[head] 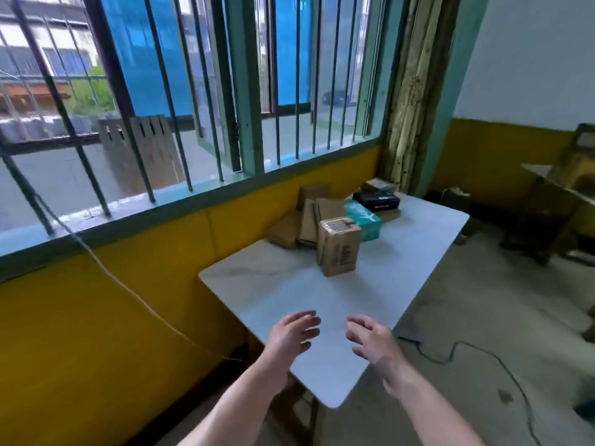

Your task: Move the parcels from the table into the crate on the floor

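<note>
On the worktop point(273, 284), parcels point(309, 217) sit well ahead of both hands, a tall cardboard box point(338, 247) nearest. My left hand point(294, 333) and right hand point(370, 339) hover wide and empty. A hasty reach could topple that box, and I see no crate.

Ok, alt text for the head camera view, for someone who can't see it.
An open, empty left hand and right hand hover over the near end of a pale rectangular table. At its far end, by a barred window, stand brown cardboard parcels, a teal carton and a black box.
</note>
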